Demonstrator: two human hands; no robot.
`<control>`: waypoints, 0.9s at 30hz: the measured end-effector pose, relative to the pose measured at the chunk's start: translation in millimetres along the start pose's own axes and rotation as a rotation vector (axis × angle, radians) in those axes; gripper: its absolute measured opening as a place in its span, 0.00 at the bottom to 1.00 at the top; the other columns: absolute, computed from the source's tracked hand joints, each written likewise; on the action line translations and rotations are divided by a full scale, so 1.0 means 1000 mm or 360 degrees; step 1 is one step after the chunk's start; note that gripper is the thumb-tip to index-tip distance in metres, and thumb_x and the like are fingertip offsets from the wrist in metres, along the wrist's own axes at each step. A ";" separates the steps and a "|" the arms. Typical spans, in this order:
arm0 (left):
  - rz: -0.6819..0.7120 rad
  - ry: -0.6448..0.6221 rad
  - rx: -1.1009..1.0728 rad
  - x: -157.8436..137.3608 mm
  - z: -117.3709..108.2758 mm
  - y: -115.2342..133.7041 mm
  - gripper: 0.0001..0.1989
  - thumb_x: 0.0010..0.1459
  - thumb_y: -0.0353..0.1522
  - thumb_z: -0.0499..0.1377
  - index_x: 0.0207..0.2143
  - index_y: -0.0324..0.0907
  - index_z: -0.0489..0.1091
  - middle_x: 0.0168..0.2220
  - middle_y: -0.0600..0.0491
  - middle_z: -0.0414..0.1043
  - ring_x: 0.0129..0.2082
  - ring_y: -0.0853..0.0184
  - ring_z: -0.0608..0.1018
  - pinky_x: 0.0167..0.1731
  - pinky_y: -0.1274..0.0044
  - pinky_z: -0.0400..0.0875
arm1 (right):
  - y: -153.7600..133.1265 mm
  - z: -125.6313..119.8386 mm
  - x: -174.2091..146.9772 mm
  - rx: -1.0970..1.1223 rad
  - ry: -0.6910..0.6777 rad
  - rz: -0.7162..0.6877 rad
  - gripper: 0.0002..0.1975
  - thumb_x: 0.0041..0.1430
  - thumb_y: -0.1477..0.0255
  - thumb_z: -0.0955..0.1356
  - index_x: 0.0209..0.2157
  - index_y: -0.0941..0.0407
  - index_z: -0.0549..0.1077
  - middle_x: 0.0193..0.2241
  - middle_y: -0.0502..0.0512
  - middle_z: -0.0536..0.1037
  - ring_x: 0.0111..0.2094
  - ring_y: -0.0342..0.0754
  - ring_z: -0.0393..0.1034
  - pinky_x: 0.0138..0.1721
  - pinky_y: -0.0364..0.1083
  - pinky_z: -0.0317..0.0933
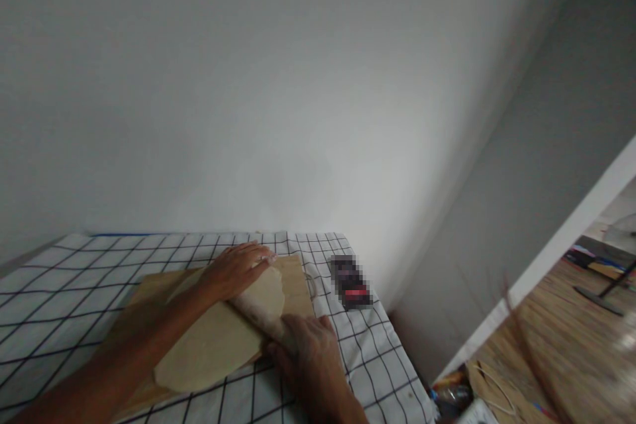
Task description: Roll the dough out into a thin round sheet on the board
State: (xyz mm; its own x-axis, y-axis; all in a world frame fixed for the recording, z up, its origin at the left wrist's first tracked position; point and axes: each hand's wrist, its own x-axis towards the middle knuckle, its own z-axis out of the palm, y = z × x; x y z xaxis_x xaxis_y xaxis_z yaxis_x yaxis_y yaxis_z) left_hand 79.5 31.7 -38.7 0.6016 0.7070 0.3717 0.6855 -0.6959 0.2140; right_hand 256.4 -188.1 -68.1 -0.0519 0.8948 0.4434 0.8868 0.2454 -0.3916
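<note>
A wide, thin sheet of pale dough [211,343] lies on a wooden board [297,277]. Across the dough, slanting from far left to near right, rests a floured rolling pin [257,315]. My left hand [237,269] covers the pin's far end, its fingers reaching forward over it. At the near end, close to the board's right edge, my right hand [312,349] is wrapped round the pin. My left forearm hides part of the dough and board, and both ends of the pin are covered by my hands.
A white cloth with dark checks [375,344] covers the table, which stands against a pale wall [278,112]. A blurred-out dark item with a red stripe [352,283] lies on the cloth to the right. On the floor at lower right are a cardboard box [489,387] and assorted items.
</note>
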 end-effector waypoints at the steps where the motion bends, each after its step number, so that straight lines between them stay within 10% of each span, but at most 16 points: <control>1: 0.0001 0.0020 0.0029 0.002 0.000 0.002 0.25 0.70 0.46 0.43 0.53 0.48 0.75 0.57 0.52 0.77 0.63 0.57 0.71 0.63 0.63 0.61 | 0.000 0.001 0.000 -0.0019 0.0011 -0.0004 0.16 0.64 0.63 0.72 0.51 0.48 0.70 0.41 0.49 0.82 0.42 0.53 0.76 0.47 0.50 0.60; 8: -0.0024 0.0274 0.0416 -0.049 0.014 0.005 0.23 0.67 0.32 0.44 0.55 0.45 0.75 0.62 0.42 0.70 0.67 0.42 0.64 0.63 0.42 0.52 | 0.000 0.002 0.003 -0.0116 -0.0013 -0.0062 0.20 0.64 0.64 0.71 0.56 0.46 0.68 0.41 0.50 0.83 0.41 0.54 0.78 0.46 0.52 0.60; 14: 0.0143 0.0347 0.0387 -0.095 0.012 0.026 0.19 0.64 0.29 0.49 0.49 0.50 0.77 0.66 0.46 0.65 0.70 0.44 0.59 0.65 0.42 0.52 | -0.002 0.001 0.002 -0.0130 -0.0009 -0.0075 0.19 0.65 0.65 0.70 0.56 0.46 0.68 0.42 0.49 0.83 0.41 0.53 0.78 0.45 0.51 0.60; 27: -0.0040 0.0025 0.0141 -0.036 0.017 0.027 0.26 0.68 0.44 0.48 0.63 0.45 0.66 0.68 0.44 0.63 0.68 0.49 0.63 0.67 0.47 0.46 | -0.002 0.001 0.002 -0.0111 -0.0021 0.0008 0.11 0.67 0.63 0.68 0.49 0.50 0.71 0.36 0.50 0.82 0.39 0.54 0.78 0.44 0.52 0.60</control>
State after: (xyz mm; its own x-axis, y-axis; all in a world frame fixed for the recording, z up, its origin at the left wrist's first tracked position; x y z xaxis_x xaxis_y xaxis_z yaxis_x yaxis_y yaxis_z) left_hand 83.0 -10.5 -61.6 0.5779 0.7214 0.3817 0.7343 -0.6637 0.1427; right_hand 253.8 -187.0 -67.3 -0.0531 0.9008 0.4310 0.9169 0.2150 -0.3363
